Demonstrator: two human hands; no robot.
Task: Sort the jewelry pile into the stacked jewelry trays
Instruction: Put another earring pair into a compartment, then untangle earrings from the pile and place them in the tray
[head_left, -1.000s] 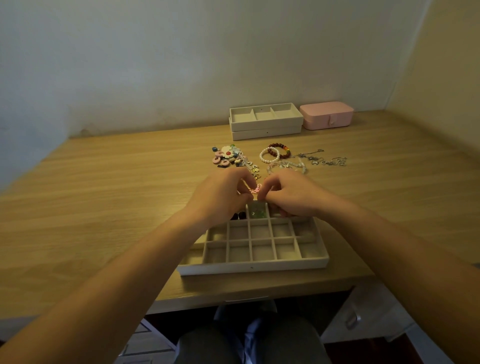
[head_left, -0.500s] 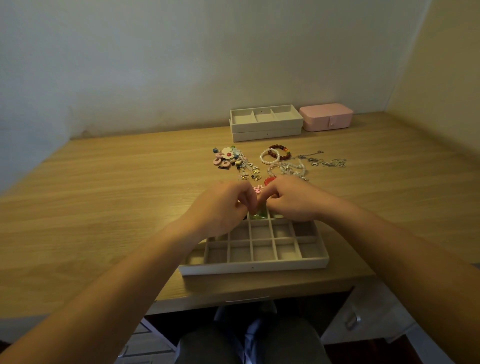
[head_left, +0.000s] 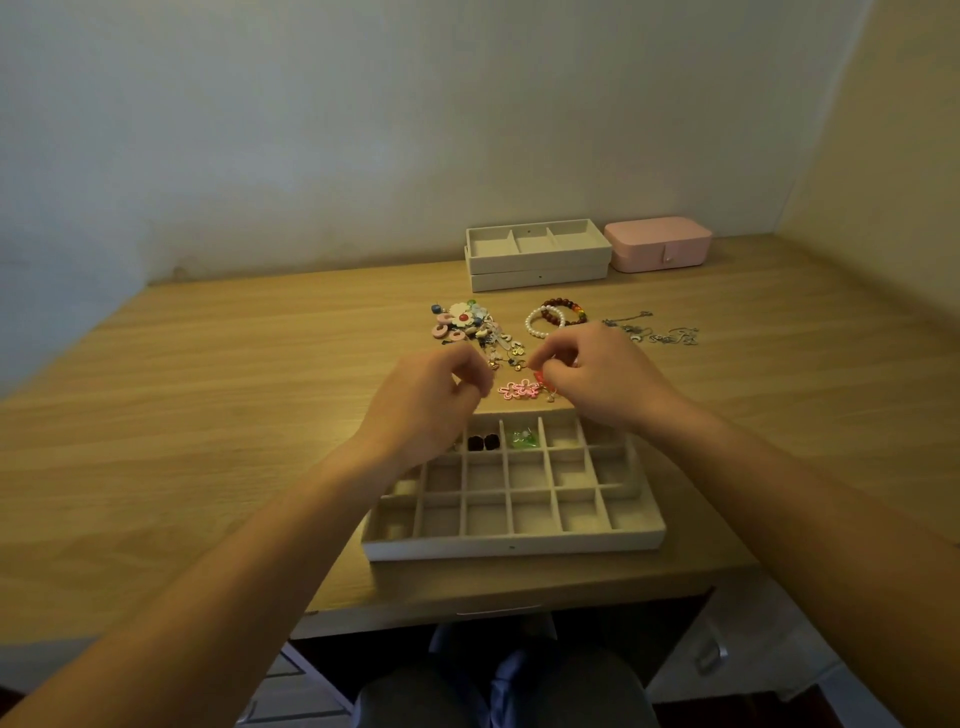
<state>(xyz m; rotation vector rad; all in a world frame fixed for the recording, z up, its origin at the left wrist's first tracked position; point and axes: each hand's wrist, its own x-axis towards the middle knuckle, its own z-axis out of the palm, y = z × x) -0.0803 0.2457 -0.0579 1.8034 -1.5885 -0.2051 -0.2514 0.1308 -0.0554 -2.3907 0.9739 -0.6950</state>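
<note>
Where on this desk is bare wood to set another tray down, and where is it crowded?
Bare: the desk's left side, beside the grid tray and charm pile; also right of that tray, nearer than the chains. Crowded: between grid tray and stacked trays, with bracelets, left hand and right hand.

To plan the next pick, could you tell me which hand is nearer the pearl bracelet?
Right. The right hand, pinching a red piece, is just this side of the pearl bracelet; the left hand is farther, to its left, by the tray.
</note>
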